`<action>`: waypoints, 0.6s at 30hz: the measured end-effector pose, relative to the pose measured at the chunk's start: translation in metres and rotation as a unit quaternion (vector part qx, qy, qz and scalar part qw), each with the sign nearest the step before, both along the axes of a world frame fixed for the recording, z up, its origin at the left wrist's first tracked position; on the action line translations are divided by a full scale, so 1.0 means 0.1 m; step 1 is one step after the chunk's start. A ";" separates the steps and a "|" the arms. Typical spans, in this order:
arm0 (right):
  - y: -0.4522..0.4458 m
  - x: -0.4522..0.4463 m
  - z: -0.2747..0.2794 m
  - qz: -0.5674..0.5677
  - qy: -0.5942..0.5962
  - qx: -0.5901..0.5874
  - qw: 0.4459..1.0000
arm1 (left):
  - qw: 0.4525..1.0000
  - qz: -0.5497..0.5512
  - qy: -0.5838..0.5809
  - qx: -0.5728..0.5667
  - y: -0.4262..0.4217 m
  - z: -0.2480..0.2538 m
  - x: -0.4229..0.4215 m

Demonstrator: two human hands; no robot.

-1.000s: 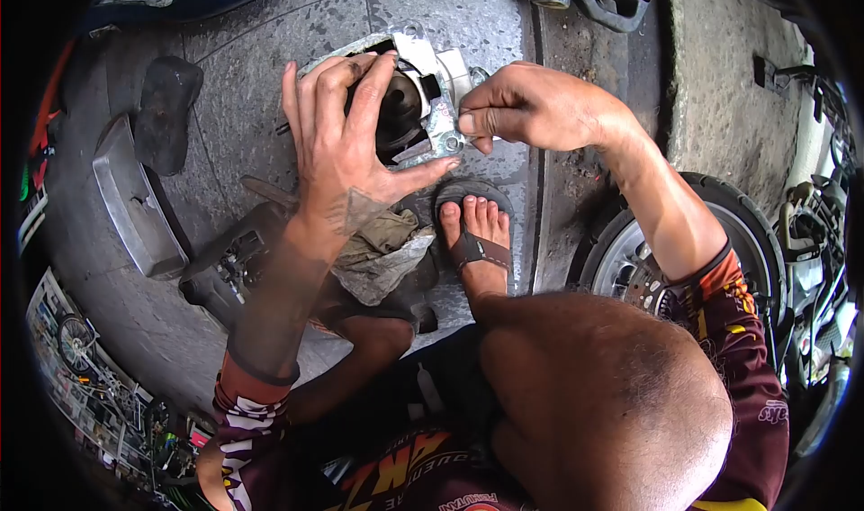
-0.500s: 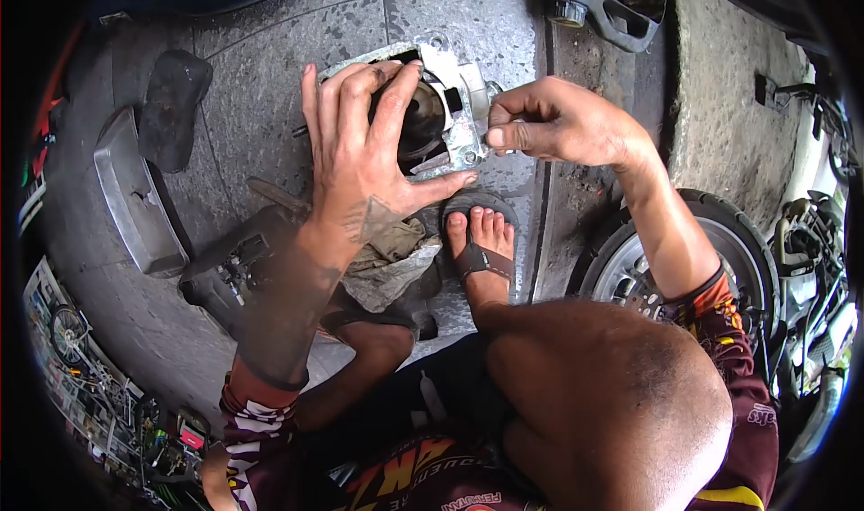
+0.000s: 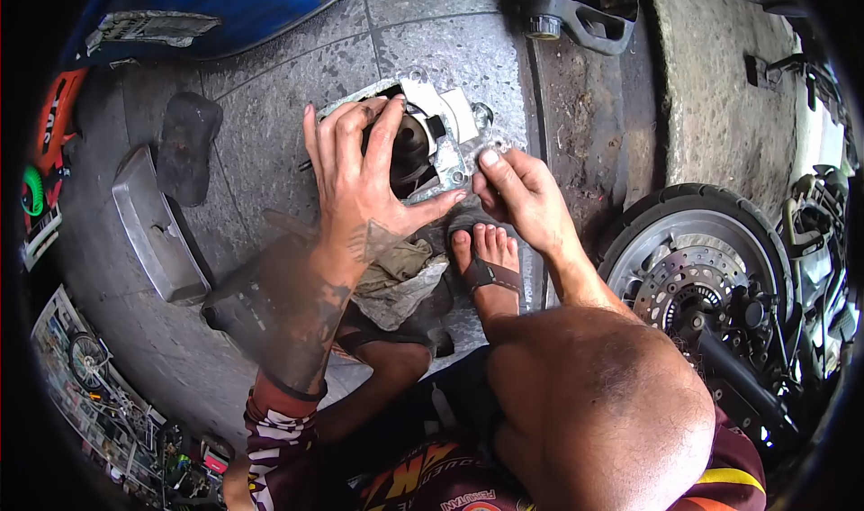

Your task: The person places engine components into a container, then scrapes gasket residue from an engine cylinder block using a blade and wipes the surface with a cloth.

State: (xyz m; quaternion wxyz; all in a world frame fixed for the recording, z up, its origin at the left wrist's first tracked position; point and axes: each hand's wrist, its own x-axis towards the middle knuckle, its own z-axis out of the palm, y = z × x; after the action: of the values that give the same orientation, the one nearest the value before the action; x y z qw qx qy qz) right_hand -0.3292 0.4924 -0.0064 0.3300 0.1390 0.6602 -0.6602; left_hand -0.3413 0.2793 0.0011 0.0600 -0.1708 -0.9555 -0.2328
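1. So the main thing here is a metal housing (image 3: 447, 162) sitting on the tiled floor (image 3: 261, 124), just past the person's sandalled foot (image 3: 490, 263), with a dark round part (image 3: 409, 146) inside.
2. Left hand (image 3: 360, 178) is spread wide across it, fingertips over the top, thumb braced against the near corner.
3. Right hand (image 3: 533, 203) is at the housing's right edge, fingers curled in and thumb on top. Looks like a pinch on something small, but honestly can't tell what.
4. Crumpled cloth (image 3: 387, 299) lies near the left wrist, beside the foot.
5. Off to the right there's a wheel (image 3: 697, 268) with a brake disc; dark jug (image 3: 569, 16) up top.
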 end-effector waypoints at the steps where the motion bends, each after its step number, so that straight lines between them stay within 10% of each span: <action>1: -0.01 0.00 0.00 0.001 0.012 0.051 0.999 | 1.000 -0.001 -0.003 0.000 0.00 0.00 0.00; 18: -0.08 -0.46 0.15 0.163 0.097 0.146 0.971 | 1.000 -0.018 0.005 0.005 0.01 0.03 0.03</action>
State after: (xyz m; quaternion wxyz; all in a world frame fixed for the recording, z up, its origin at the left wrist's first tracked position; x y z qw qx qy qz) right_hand -0.3748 0.4848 0.0083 0.3439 0.0113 0.7922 -0.5040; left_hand -0.3388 0.2804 0.0038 0.0615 -0.1888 -0.9508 -0.2379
